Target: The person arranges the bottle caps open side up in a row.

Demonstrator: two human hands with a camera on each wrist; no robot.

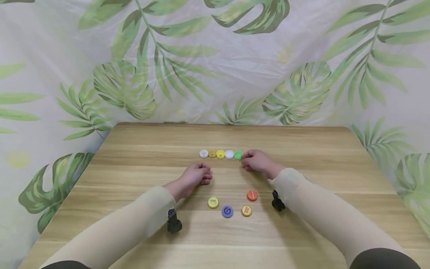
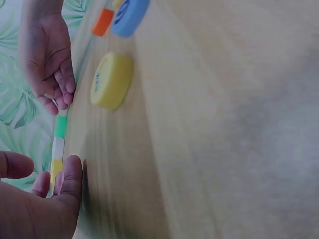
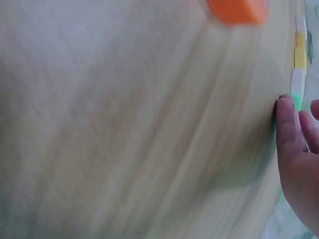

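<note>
A row of bottle caps lies along the table: a clear cap (image 1: 203, 154), an amber cap (image 1: 212, 154), a yellow cap (image 1: 220, 154), a white cap (image 1: 229, 154) and a green cap (image 1: 238, 154). My right hand (image 1: 258, 161) is at the row's right end, fingertips against the green cap. A sliver of a pale bottle cap (image 2: 62, 113) shows at its fingers, which seem to pinch it; most of it is hidden. In front of the row's left part, my left hand (image 1: 195, 175) hovers with loosely bent fingers and holds nothing.
Nearer the camera lie a pale yellow cap (image 1: 213, 203), a blue cap (image 1: 227, 211), an orange-yellow cap (image 1: 246, 210) and an orange-red cap (image 1: 252, 195). They sit on the wooden table (image 1: 151, 157). Behind its far edge hangs a leaf-patterned cloth (image 1: 188, 93).
</note>
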